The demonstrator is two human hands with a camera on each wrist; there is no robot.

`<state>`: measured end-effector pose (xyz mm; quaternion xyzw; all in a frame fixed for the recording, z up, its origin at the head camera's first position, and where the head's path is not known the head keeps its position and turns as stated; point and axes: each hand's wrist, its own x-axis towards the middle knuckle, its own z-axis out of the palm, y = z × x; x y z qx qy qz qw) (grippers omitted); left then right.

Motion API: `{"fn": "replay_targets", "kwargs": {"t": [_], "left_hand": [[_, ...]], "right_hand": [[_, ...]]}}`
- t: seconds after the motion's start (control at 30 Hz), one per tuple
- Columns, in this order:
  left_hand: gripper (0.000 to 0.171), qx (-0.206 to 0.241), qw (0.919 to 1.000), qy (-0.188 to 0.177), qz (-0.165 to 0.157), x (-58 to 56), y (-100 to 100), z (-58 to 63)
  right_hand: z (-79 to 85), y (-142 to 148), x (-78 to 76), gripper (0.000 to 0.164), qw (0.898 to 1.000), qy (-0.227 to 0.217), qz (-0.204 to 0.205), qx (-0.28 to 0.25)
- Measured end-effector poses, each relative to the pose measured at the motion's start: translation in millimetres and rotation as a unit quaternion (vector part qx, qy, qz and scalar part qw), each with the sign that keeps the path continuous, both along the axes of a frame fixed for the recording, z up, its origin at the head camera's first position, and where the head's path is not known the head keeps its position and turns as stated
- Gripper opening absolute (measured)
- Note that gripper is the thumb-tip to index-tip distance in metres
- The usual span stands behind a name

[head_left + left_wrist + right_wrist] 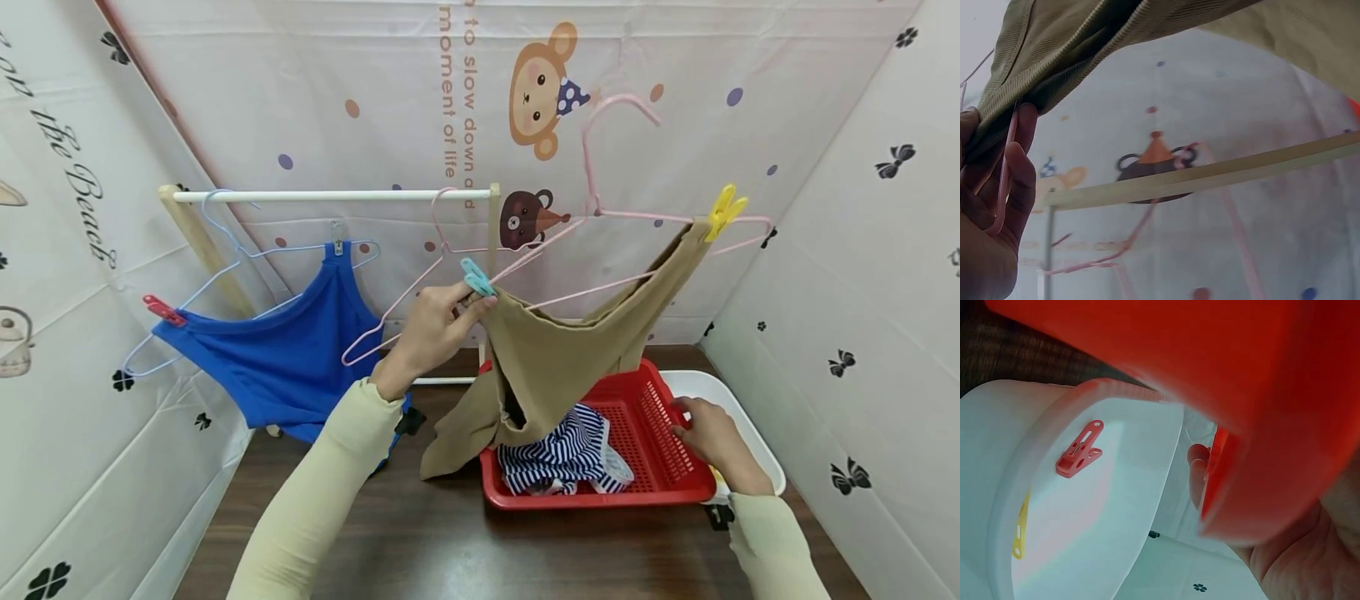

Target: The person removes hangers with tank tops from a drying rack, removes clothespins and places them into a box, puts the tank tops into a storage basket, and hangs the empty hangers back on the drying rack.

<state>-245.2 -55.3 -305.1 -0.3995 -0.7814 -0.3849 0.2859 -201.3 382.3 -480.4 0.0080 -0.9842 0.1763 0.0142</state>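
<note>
While my left hand point(435, 327) pinches one corner of a tan garment point(551, 367) with its pink hanger point(590, 171), my right hand point(714, 437) grips the rim of a red basket point(651, 412). Garment: slung above the basket, partly screening it. Surface: dark wood-grain tabletop point(420, 542); basket with striped cloth point(562, 450) inside; white tub point(756, 429) just beside. Room: white printed sheeting point(360, 75), animal heads behind, black bows at right. Rack point(322, 197): blue garment point(300, 358), hung.
</note>
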Motion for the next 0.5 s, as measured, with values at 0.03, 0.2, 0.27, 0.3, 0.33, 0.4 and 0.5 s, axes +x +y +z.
{"fn": "replay_targets", "kwargs": {"t": [0.03,0.2,0.27,0.3,0.33,0.4,0.5], "left_hand": [[0.009,-0.003,1.0,-0.002,-0.003,-1.0,1,-5.6],[0.011,-0.019,0.9992,-0.031,-0.013,-5.3,5,-38.6],[0.012,-0.027,0.9986,-0.044,-0.01,-5.4,6,-51.8],[0.013,-0.031,0.9981,-0.052,-0.008,-4.9,7,-57.9],[0.013,-0.033,0.9979,-0.056,-0.004,-4.4,8,-63.4],[0.014,-0.038,0.9972,-0.064,0.004,-4.1,9,-74.5],[0.015,-0.048,0.9958,-0.075,0.019,-4.0,11,-89.1]], "right_hand": [[-0.3,0,-0.1,0.042,1.0,0.001,0.001,0.001],[0.6,1,0.2,0.043,1.0,-0.002,0.0,-0.002],[0.9,0,0.4,0.043,1.0,-0.002,0.0,-0.002],[0.9,0,0.5,0.043,1.0,-0.002,-0.001,-0.001],[1.1,0,0.5,0.043,1.0,-0.004,-0.002,-0.002],[0.9,0,0.5,0.043,1.0,-0.006,-0.005,-0.001],[1.6,0,0.0,0.045,1.0,-0.014,-0.01,-0.004]]}}
